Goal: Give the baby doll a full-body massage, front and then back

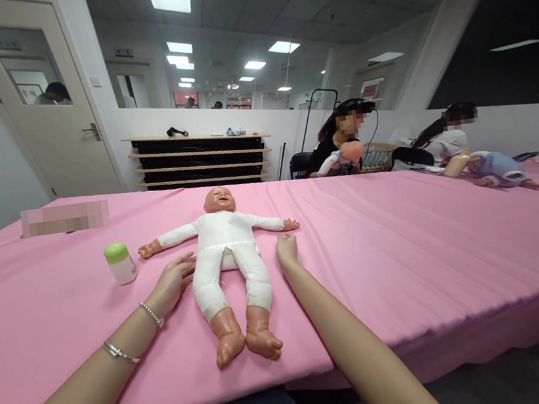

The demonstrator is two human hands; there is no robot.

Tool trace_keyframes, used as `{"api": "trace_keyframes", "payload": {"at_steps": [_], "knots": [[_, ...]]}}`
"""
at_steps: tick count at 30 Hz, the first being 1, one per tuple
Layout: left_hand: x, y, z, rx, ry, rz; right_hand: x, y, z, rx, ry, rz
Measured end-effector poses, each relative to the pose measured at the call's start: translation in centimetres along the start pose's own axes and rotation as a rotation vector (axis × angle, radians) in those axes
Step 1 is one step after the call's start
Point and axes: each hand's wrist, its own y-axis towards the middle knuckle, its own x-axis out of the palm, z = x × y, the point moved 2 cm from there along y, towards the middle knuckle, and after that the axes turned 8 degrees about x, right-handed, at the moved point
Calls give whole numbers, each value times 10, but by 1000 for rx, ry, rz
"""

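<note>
A baby doll in a white cloth body lies face up before me, head away, arms spread and feet toward me. My left hand rests beside the doll's hip, fingers stretched out, their tips at its side; I cannot tell whether they touch. On the other side, my right hand lies on the pink cloth just below the doll's hand, fingers curled in, nothing visible in them. A small white bottle with a green lid stands upright left of the doll.
A pink cloth covers the table. At the right, another doll in blue lies near a seated person. A second person holds a doll beyond the table. A low shelf stands by the wall.
</note>
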Motion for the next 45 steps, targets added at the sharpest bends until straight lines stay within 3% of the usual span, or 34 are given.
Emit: {"api": "trace_keyframes", "payload": {"at_steps": [3,5,7,9,12,14,16,19,24,29,38,45], "knots": [[9,15,7,282,272,222,-27,27,-4,81,-62,151],[38,34,16,501,432,174,-40,46,-5,116,-86,212],[84,59,22,643,529,6,-45,63,-4,138,-104,236],[138,86,21,671,697,-162,-44,76,-1,142,-117,230],[210,126,5,569,889,-321,-34,85,3,99,-124,161],[240,144,-10,519,906,-326,-25,85,5,38,-22,77],[255,154,-26,473,887,-315,-19,82,4,-19,182,31],[258,159,-48,420,818,-316,-15,77,3,-65,435,49],[249,164,-67,369,716,-292,-13,71,1,-86,490,75],[244,167,-66,379,682,-242,-8,69,0,-154,520,-19],[247,158,-68,397,622,-306,-15,69,0,-35,501,61],[242,172,-70,379,557,-249,-10,64,-5,-272,482,-13]]}}
